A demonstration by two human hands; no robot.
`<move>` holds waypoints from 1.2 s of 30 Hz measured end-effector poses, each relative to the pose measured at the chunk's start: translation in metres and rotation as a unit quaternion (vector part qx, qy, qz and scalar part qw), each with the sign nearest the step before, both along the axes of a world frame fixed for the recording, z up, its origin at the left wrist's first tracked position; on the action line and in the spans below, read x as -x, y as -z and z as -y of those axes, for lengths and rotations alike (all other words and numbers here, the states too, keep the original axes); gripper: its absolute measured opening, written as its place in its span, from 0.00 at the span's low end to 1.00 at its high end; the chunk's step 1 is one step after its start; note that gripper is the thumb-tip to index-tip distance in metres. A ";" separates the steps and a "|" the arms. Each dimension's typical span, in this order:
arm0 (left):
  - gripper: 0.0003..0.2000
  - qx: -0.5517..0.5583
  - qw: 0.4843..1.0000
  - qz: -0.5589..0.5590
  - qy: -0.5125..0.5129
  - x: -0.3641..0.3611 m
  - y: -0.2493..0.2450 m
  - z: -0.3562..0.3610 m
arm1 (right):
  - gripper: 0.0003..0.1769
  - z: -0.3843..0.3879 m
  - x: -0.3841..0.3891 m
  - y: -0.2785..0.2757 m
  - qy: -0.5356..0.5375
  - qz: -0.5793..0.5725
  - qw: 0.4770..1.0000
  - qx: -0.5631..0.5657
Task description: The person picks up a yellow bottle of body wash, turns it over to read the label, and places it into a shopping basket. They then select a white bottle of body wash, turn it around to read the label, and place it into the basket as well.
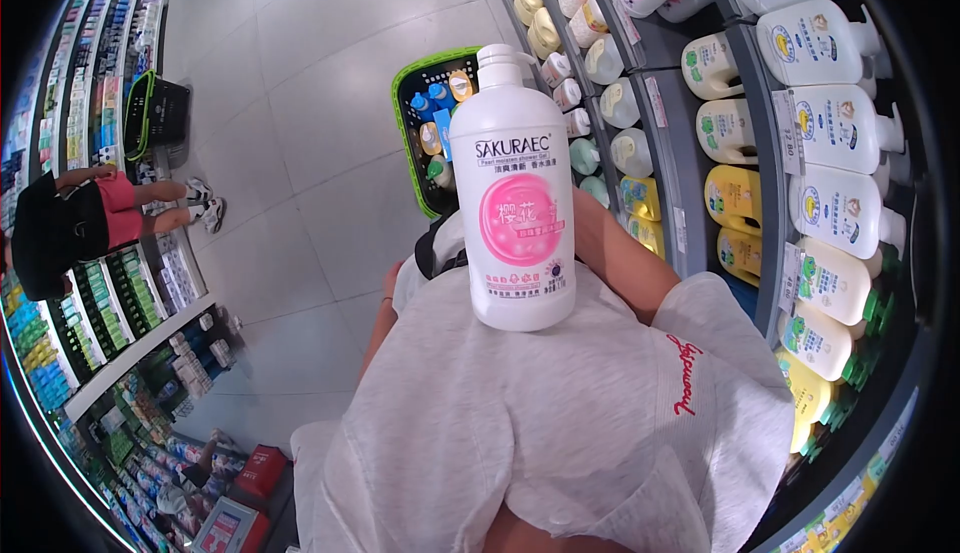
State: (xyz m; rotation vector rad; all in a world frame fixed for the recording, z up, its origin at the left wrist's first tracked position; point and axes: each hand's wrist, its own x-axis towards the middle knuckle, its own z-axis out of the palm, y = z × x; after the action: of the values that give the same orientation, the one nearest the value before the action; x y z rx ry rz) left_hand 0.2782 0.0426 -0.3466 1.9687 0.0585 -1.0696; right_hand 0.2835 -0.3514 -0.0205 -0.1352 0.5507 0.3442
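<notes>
Holding the white pump bottle (512,183) upright, label toward the camera, near above the grey shirt (560,423), probably goes best with support under its heavy base. Neither hand shows. The right forearm (625,253) runs behind the bottle, so its grip cannot be told. The green basket (398,103) sits far off on the floor, with shelves (688,163) to the right.

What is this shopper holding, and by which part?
A white Sakuraec pump bottle stands upright before the chest. The right forearm runs behind it, but the hand is hidden, so the grip's place cannot be told.
</notes>
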 end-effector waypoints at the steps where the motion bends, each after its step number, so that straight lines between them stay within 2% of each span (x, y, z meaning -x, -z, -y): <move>1: 0.15 0.001 1.000 0.002 -0.001 -0.002 -0.001 -0.001 | 0.11 -0.001 -0.002 0.002 -0.004 -0.017 1.000 -0.002; 2: 0.15 0.001 1.000 0.002 -0.002 -0.003 -0.003 -0.001 | 0.11 -0.002 -0.003 0.010 -0.005 -0.015 1.000 -0.003; 4: 0.15 -0.003 1.000 0.005 0.000 -0.004 -0.007 -0.002 | 0.15 -0.004 -0.003 0.027 0.017 0.101 0.994 -0.038; 5: 0.15 -0.004 1.000 0.006 -0.001 -0.004 -0.008 -0.001 | 0.15 -0.005 -0.003 0.024 0.017 0.101 0.994 -0.038; 7: 0.15 -0.005 1.000 0.005 -0.002 -0.004 -0.011 0.000 | 0.14 -0.006 -0.003 0.000 0.026 0.110 0.986 0.121; 14: 0.15 0.006 1.000 0.007 0.005 -0.001 -0.012 0.008 | 0.13 -0.007 -0.007 0.010 0.009 0.092 0.989 0.114; 17: 0.15 0.012 1.000 0.009 0.003 -0.003 -0.019 0.014 | 0.19 -0.006 -0.007 0.013 -0.002 0.079 0.989 0.122; 19: 0.15 0.019 1.000 0.016 -0.002 -0.009 -0.034 0.025 | 0.13 -0.007 -0.006 0.001 -0.013 0.037 0.986 0.159; 23: 0.16 0.052 0.998 0.033 -0.031 -0.034 -0.091 0.062 | 0.13 -0.005 -0.002 0.035 0.007 0.071 0.989 0.129; 25: 0.16 0.066 0.996 0.037 -0.045 -0.044 -0.116 0.080 | 0.14 -0.004 0.000 0.029 -0.023 -0.001 0.982 0.187; 27: 0.17 0.142 0.961 -0.093 -0.220 -0.054 -0.147 0.102 | 0.14 -0.006 0.000 0.007 -0.014 -0.027 0.976 0.218; 31: 0.17 0.184 0.967 -0.046 -0.171 -0.075 -0.202 0.144 | 0.16 -0.012 -0.004 -0.008 -0.024 -0.083 0.957 0.276; 35: 0.18 0.261 0.955 -0.037 -0.140 -0.071 -0.256 0.182 | 0.16 -0.009 -0.004 0.031 -0.042 -0.053 0.967 0.244; 36: 0.21 0.303 0.948 -0.032 -0.096 -0.069 -0.267 0.188 | 0.16 -0.008 -0.004 0.035 -0.048 -0.033 0.970 0.236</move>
State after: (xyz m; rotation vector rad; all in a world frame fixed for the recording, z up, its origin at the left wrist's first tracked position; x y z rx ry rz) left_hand 0.3467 -0.1451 -0.0792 1.3431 -0.0408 -0.8897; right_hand 0.2879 -0.3431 -0.0556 -0.6139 0.6876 0.3069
